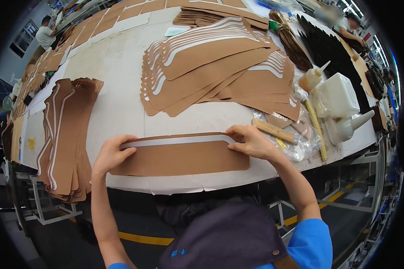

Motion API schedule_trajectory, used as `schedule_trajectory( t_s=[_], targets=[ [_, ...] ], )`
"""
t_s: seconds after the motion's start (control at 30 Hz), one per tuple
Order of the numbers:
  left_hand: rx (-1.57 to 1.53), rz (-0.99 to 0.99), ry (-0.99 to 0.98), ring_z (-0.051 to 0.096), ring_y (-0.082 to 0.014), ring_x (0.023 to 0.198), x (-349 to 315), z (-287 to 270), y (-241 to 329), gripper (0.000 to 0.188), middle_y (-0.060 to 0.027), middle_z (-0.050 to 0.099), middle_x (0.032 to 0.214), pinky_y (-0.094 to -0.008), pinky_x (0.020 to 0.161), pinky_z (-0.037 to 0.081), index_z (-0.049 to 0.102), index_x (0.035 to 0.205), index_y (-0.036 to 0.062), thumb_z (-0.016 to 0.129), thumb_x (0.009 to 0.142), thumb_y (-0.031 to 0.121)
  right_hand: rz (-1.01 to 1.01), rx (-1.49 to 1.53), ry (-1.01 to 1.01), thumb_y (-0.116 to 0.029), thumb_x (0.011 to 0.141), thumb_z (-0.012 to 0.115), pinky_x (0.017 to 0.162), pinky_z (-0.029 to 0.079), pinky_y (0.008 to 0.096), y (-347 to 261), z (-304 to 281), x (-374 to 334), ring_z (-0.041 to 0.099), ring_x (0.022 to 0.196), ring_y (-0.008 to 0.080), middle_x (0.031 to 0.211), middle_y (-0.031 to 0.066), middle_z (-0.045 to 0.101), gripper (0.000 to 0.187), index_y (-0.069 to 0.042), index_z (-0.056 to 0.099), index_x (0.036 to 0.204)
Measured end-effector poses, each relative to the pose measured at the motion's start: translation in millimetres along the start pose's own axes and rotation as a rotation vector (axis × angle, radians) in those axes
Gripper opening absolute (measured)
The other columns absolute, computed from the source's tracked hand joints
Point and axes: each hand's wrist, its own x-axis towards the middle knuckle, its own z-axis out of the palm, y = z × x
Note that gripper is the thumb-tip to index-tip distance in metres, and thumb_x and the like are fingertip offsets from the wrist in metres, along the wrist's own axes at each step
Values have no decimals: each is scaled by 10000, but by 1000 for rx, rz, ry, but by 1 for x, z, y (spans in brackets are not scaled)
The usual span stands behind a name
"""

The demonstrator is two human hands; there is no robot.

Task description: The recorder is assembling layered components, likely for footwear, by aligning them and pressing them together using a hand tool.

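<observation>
A flat brown panel [184,160], of leather or a leather-like sheet, lies near the front edge of the table, with a white strip along its far edge. My left hand [114,153] pinches its far left corner between thumb and fingers. At the far right corner, where the strip bends down, my right hand [252,141] grips it the same way. Beyond the panel, a fanned pile of similar brown panels [211,62] with white strips fills the middle of the table. Another stack of such panels [72,134] overhangs the front edge at the left.
To the right are a wooden-handled tool [274,130] on clear plastic, a yellow stick [316,130], a white jug [339,95], a nozzle bottle [348,127] and a glue bottle [312,78]. Dark strips [332,54] lie beyond. Co-workers [46,33] sit far off.
</observation>
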Motion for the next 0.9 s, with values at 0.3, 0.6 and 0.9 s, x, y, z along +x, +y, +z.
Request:
schedule_trajectory(
  t_s=[0.3,0.6,0.9],
  targets=[
    [-152,561,-174,671,-309,1068,98,137,118,351,-119,735,1122,-424,978,511,735,1227,49,799,917,201,-21,-19,184,-106,929,793,843,552,353,1,16,-32,680,914,198,1026,119,721,339,-11,692,1238],
    [-90,667,-232,620,-241,1022,109,150,140,86,-37,704,989,-386,926,429,759,1012,112,748,943,162,-100,-144,248,-91,895,754,914,450,410,21,8,-46,580,1005,279,990,71,666,121,-77,742,1015],
    [-104,746,-255,572,-199,1044,119,163,130,79,12,652,1025,-364,941,379,770,980,155,797,908,170,-164,-274,248,-68,853,775,919,395,413,21,12,-39,532,1037,278,994,54,602,108,-85,713,940]
  ],
)
